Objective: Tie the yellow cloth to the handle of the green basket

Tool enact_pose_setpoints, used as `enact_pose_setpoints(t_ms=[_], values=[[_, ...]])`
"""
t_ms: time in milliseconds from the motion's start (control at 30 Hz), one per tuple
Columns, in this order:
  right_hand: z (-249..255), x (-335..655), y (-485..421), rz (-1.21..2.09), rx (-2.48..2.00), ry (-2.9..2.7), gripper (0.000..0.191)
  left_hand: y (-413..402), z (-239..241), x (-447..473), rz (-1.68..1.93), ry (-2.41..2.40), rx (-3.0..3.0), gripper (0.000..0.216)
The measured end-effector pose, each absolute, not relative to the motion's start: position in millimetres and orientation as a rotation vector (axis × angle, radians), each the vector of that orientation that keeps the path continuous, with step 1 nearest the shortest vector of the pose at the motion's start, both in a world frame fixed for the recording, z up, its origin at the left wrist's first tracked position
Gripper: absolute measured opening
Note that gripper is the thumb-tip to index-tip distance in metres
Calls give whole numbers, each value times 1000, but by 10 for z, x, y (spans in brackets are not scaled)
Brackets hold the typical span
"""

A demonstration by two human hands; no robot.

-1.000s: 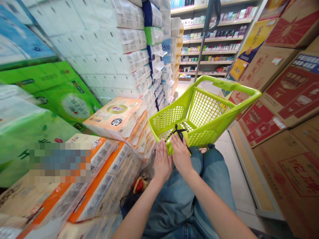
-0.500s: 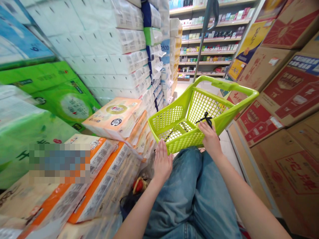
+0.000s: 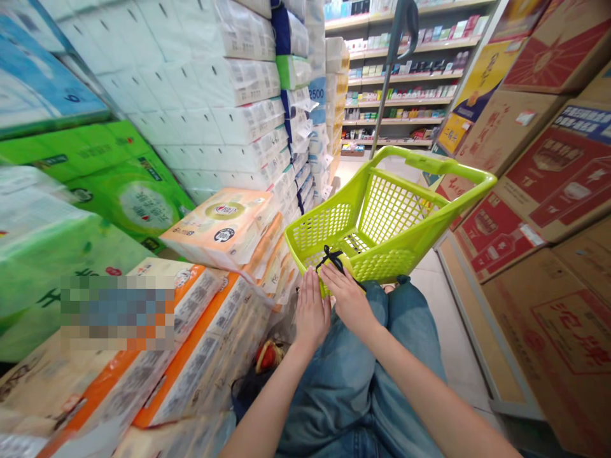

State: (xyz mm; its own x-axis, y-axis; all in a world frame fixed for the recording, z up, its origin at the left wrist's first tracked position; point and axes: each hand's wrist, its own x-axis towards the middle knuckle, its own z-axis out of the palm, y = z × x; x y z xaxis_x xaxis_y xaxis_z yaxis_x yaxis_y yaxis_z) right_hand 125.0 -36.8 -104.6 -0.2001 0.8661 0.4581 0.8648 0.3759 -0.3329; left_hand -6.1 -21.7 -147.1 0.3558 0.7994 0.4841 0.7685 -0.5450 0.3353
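Bracing the green shopping basket with the flat, open left hand looks wise, since the right hand holds the black cord in a pinched grip at its near rim.

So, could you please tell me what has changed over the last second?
The right hand, holding the black strap, swung out to the right side of the green basket, then came back to its near rim beside the left hand. The left hand stayed flat there; the green basket did not move.
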Motion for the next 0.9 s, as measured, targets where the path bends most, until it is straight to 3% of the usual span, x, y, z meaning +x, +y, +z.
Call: enact_pose_setpoints(t_ms=[267,433,633,900], values=[[-890,2444,-149,-136,-1729,-1787,79,-240,-1433,-33,953,1484,2535,73],[-964,1889,-150,-159,-1794,-1647,75,-237,-1451,-31,976,1485,2519,73],[-1127,939,-330,-24,-1591,-1886,64,-217,-1503,-67,942,1479,2541,71],[-1039,1769,-274,-55,-1474,-2075,77,-235,-1451,-37,963,1483,2512,73]])
